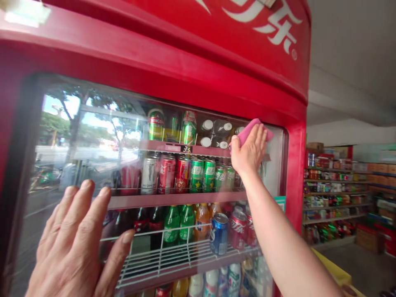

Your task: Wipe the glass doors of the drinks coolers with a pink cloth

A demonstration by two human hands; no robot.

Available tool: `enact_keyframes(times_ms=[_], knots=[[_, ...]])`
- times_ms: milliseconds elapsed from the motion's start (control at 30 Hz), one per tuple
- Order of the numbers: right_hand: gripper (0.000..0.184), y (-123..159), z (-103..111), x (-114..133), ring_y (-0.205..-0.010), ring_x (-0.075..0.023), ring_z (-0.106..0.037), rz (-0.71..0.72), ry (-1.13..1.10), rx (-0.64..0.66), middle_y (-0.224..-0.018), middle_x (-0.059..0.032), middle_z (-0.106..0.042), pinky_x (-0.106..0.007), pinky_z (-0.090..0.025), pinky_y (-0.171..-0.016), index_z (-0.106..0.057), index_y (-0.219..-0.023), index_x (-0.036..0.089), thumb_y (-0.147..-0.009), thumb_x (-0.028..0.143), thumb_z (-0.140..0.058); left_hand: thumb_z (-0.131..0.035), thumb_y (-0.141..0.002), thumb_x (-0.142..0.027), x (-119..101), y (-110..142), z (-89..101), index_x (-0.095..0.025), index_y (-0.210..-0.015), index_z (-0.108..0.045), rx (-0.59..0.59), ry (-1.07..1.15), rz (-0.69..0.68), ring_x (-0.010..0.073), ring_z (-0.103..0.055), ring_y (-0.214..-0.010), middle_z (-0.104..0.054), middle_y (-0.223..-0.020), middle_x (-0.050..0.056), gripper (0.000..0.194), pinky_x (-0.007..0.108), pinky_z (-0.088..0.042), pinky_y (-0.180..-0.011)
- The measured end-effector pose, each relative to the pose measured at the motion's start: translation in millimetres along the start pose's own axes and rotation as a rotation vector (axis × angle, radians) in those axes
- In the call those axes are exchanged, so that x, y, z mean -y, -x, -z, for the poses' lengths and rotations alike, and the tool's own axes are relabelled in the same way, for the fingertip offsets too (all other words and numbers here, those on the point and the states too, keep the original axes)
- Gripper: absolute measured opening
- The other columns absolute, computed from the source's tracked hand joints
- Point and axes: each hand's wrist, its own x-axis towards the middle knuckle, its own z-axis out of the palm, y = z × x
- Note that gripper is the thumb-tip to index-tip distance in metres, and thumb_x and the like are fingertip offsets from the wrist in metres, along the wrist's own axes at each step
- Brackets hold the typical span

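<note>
A red drinks cooler (173,53) fills the view, its glass door (93,144) shut. My right hand (249,150) presses a pink cloth (252,128) against the upper right corner of the glass, fingers closed over it. My left hand (77,243) lies flat on the lower left of the glass, fingers stretched out, holding nothing. Behind the glass stand rows of cans (185,173) and bottles (179,222) on wire shelves.
To the right of the cooler, shop shelves (337,194) packed with goods run along the back wall. A yellow crate edge (334,268) and boxes sit on the floor at the lower right. The glass reflects trees and a street.
</note>
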Motion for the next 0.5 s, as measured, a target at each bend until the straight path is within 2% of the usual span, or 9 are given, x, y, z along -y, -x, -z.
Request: enact_keyframes(times_ms=[100, 233, 367, 500], knots=[[0.092, 9, -6, 58, -0.173, -0.0469, -0.026, 0.094, -0.065, -0.041, -0.182, -0.0308, -0.034, -0.078, -0.027, -0.135, -0.029, -0.177, 0.004, -0.106, 0.059, -0.046, -0.064, -0.098, -0.044, 12, -2, 12.6, -0.036, -0.180, -0.027, -0.006, -0.012, 0.020, 0.0421, -0.028, -0.174, -0.027, -0.189, 0.000, 0.090, 0.069, -0.026, -0.144], [0.090, 28, -9, 120, -0.174, -0.0474, -0.022, 0.194, -0.168, -0.023, -0.183, -0.0308, -0.033, -0.080, -0.022, -0.136, -0.028, -0.177, 0.003, -0.107, 0.056, -0.045, -0.063, -0.098, -0.044, 22, -1, 19.9, -0.038, -0.180, -0.027, -0.026, -0.010, 0.012, 0.0413, -0.030, -0.174, -0.027, -0.189, -0.002, 0.090, 0.068, -0.027, -0.144], [0.087, 40, -11, 177, -0.176, -0.0470, -0.016, 0.329, -0.266, 0.064, -0.186, -0.0265, -0.027, -0.079, -0.015, -0.139, -0.027, -0.178, 0.003, -0.109, 0.052, -0.045, -0.064, -0.098, -0.044, 27, 4, 20.9, -0.039, -0.180, -0.026, -0.040, -0.005, 0.030, 0.0417, -0.030, -0.173, -0.027, -0.189, -0.003, 0.090, 0.067, -0.027, -0.144], [0.086, 57, -2, 230, -0.178, -0.0442, -0.008, 0.437, -0.186, 0.211, -0.190, -0.0206, -0.019, -0.075, -0.008, -0.142, -0.020, -0.180, 0.004, -0.110, 0.047, -0.045, -0.065, -0.099, -0.043, 30, 9, 16.3, -0.034, -0.179, -0.033, -0.063, 0.007, 0.030, 0.0418, -0.033, -0.172, -0.033, -0.187, 0.002, 0.087, 0.066, -0.028, -0.144]])
